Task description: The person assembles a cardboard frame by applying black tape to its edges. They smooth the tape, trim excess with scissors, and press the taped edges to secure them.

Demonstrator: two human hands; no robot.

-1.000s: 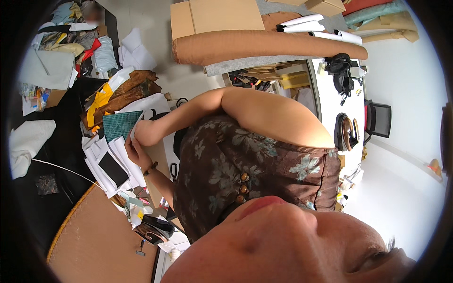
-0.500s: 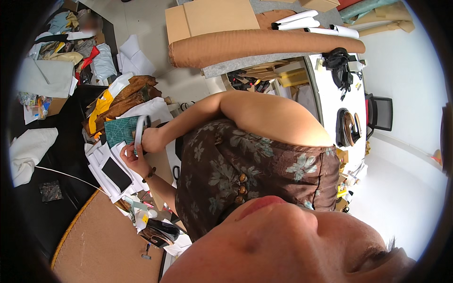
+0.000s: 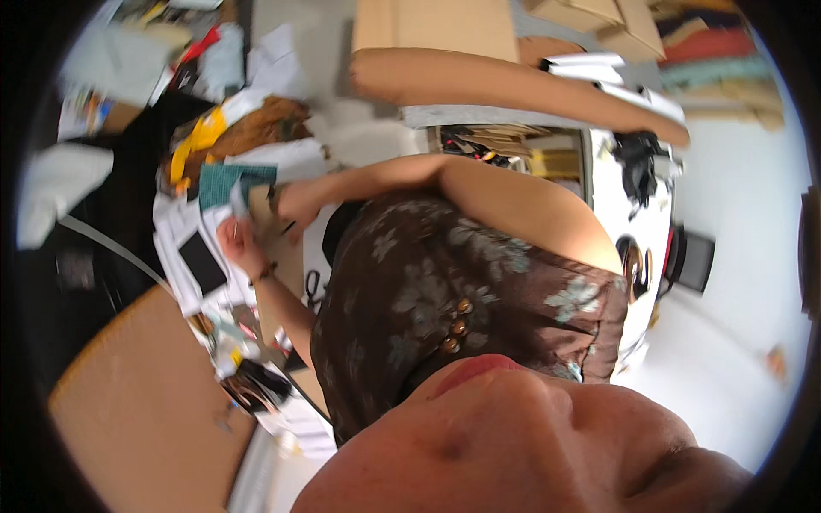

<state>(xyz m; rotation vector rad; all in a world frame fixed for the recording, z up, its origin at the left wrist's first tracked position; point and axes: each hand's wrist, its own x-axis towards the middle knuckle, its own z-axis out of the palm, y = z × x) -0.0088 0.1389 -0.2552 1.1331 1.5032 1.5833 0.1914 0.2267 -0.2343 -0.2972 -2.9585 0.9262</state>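
Both of my hands are over the cluttered worktable at the left, blurred by motion. My left hand [image 3: 239, 243], with a dark bracelet at the wrist, has its fingers closed at the lower end of a pale, narrow strip [image 3: 238, 202]. My right hand [image 3: 296, 203] is closed just to the right and slightly farther up; a small dark thing shows at its fingers, too smeared to name. Behind the hands lies a green cutting mat [image 3: 221, 184]. Next to my left hand, a dark flat rectangle [image 3: 203, 264] rests on white sheets [image 3: 175, 227].
Black-handled scissors [image 3: 314, 289] lie near my left forearm. Brown and yellow material [image 3: 256, 128] is heaped beyond the mat. A large brown roll [image 3: 505, 90] spans the upper table. An iron [image 3: 634, 263] and a black chair [image 3: 691, 261] are at the right.
The view has shifted, so the scene sits differently. My hands have moved apart a little; the white curved band that stood between them now shows only as a blurred pale strip.
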